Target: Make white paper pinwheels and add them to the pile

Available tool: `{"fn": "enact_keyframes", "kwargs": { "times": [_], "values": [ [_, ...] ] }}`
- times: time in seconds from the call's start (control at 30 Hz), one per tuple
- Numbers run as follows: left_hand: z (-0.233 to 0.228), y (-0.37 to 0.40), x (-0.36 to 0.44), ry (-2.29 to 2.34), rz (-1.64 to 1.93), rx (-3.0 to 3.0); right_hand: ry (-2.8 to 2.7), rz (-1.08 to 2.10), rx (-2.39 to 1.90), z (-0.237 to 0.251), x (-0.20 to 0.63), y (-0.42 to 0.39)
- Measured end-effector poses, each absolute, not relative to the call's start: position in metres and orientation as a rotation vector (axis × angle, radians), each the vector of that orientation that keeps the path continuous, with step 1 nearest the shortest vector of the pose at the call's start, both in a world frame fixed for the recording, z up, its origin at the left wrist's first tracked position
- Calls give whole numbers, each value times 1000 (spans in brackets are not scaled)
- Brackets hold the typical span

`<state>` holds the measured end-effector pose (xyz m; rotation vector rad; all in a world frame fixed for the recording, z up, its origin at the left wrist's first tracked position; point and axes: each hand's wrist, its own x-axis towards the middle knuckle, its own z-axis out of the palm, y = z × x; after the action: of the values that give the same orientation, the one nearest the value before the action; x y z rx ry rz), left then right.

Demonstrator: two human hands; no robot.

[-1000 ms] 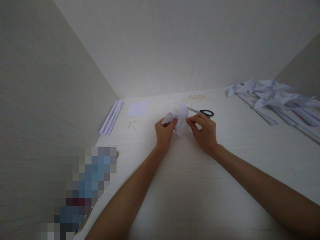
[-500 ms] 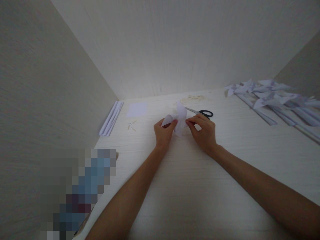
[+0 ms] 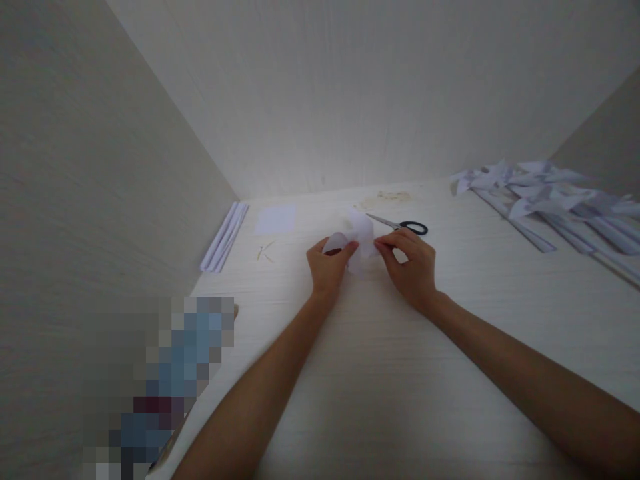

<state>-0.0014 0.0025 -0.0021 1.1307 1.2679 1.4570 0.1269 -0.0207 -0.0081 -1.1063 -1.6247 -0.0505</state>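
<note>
Both hands pinch a small white paper pinwheel (image 3: 361, 235) over the middle of a pale wooden table (image 3: 380, 373). My left hand (image 3: 328, 268) grips its left blades with thumb and fingers. My right hand (image 3: 413, 269) pinches its right side. The paper is curled and partly hidden behind my fingers. Black-handled scissors (image 3: 404, 226) lie just behind my right hand.
A pile of finished paper pinwheels on sticks (image 3: 555, 200) fills the back right. Rolled white paper sticks (image 3: 223, 235) lie along the left wall, with a square paper sheet (image 3: 275, 219) and small pins (image 3: 265, 251) near them. Walls close the left, back and right.
The paper pinwheel has sunk slightly and its upper blade is folded lower between my fingers. Both hands stay almost in place.
</note>
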Motion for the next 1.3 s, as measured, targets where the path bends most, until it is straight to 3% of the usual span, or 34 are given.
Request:
{"fn": "enact_keyframes", "kwargs": {
  "times": [1.3],
  "values": [
    [-3, 1, -2, 1190, 1359, 1302, -1615, -12, -1146, -9, 126, -19]
  ]
}}
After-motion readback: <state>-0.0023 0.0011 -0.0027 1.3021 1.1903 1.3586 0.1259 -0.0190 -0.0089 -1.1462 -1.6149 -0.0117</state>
